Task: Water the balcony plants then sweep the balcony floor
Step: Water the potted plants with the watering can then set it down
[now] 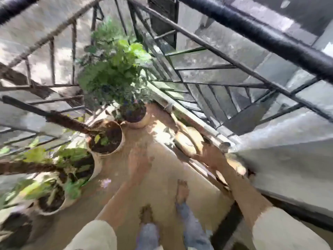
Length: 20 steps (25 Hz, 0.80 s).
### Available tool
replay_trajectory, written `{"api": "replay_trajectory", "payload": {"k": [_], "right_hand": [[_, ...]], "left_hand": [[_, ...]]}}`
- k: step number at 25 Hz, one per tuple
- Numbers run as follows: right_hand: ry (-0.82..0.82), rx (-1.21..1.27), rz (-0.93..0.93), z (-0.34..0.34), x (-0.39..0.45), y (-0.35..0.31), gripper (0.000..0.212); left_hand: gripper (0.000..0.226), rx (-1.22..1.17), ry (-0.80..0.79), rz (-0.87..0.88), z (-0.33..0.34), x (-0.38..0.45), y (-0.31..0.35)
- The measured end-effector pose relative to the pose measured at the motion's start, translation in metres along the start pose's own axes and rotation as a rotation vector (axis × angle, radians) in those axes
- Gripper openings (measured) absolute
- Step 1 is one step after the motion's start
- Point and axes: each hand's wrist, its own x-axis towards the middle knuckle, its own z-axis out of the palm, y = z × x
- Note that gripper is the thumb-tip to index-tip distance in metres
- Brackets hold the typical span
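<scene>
The view is blurred by motion. A tan watering can point(187, 141) sits on the balcony floor by the right railing, its spout pointing up and left. My right hand point(213, 156) is at the can's near side and touches it; the blur hides whether the fingers grip it. My left hand point(142, 159) hovers over the floor with its fingers apart and holds nothing. A row of pots runs along the left: a bushy green plant point(115, 69) in the far pot point(139, 121), then a soil-filled pot point(106, 139) and two leafy pots point(86, 166) point(52, 202).
Black metal railings point(252, 29) enclose the balcony on the left and right and meet at the far corner. A dark pot point(14, 230) stands at the lower left. My bare feet point(182, 192) stand on the tan floor point(162, 177) between the pots and the right railing.
</scene>
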Motion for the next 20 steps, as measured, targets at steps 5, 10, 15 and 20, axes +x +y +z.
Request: {"api": "replay_trajectory", "payload": {"k": [5, 10, 15, 20], "right_hand": [[-0.050, 0.123, 0.139, 0.005, 0.067, 0.064, 0.099], [-0.019, 0.257, 0.244, 0.063, 0.154, 0.116, 0.056], [0.035, 0.408, 0.229, 0.148, 0.219, 0.167, 0.037], [0.003, 0.275, 0.112, 0.185, 0.244, 0.189, 0.054]], "left_hand": [[0.099, -0.034, -0.156, 0.077, 0.021, 0.099, 0.082], [0.081, -0.216, -0.315, 0.064, 0.112, 0.201, 0.114], [0.035, -0.996, -0.302, -0.240, 0.216, 0.286, 0.124], [0.085, -1.295, -0.376, -0.531, 0.267, 0.346, 0.143]]}}
